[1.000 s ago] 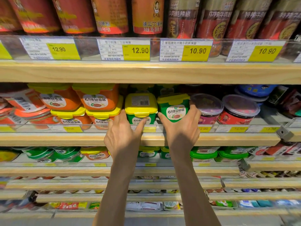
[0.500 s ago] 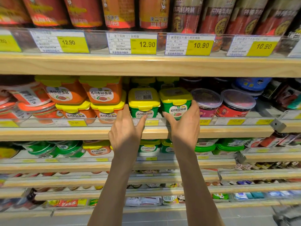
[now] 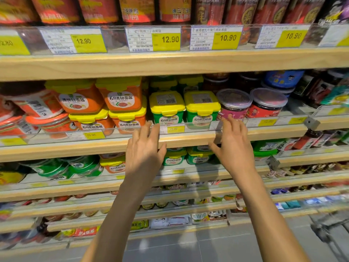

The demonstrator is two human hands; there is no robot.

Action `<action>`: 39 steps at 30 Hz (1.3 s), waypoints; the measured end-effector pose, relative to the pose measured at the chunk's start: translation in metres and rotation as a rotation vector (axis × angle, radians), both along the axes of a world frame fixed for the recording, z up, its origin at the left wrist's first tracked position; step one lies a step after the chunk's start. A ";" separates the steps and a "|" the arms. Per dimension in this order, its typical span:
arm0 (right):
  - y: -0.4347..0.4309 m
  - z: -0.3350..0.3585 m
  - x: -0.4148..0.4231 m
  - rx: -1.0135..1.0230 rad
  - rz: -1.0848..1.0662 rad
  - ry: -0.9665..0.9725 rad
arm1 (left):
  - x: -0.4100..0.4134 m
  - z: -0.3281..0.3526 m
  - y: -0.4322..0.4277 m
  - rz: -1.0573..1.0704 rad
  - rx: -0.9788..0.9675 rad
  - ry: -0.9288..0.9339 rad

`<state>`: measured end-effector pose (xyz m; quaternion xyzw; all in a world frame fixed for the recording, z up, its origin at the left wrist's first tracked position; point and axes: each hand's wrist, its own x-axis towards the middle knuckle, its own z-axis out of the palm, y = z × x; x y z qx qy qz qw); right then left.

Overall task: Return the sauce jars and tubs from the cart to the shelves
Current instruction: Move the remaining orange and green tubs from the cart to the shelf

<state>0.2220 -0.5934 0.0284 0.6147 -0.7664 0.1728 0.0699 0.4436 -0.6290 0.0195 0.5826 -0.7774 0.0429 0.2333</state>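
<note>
Two green sauce tubs with yellow lids stand side by side on the middle shelf [image 3: 188,139]: the left tub [image 3: 167,107] and the right tub [image 3: 202,106]. My left hand [image 3: 144,150] hovers just below and in front of the left tub, fingers spread, holding nothing. My right hand [image 3: 233,146] is open too, in front of the shelf edge below the right tub, its fingertips near a red jar with a clear lid [image 3: 233,104].
Orange tubs with yellow lids [image 3: 120,99] are stacked to the left. Red and blue jars [image 3: 268,103] stand to the right. Tall sauce jars fill the top shelf [image 3: 170,63]. Part of a metal cart [image 3: 330,229] shows at the lower right.
Both hands have let go of the green tubs and drawn back toward me and downward. The right tub, earlier held tilted, now stands level on the shelf.
</note>
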 end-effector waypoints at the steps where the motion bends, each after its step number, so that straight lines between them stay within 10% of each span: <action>1: 0.003 0.004 -0.004 0.059 0.028 0.055 | 0.001 0.002 0.001 -0.014 0.013 -0.023; 15: 0.075 0.034 -0.108 0.311 0.047 0.143 | -0.086 0.036 0.045 -0.140 -0.004 -0.351; 39: 0.404 -0.041 -0.530 0.494 -0.677 -0.151 | -0.595 -0.029 0.213 -0.836 0.091 -0.434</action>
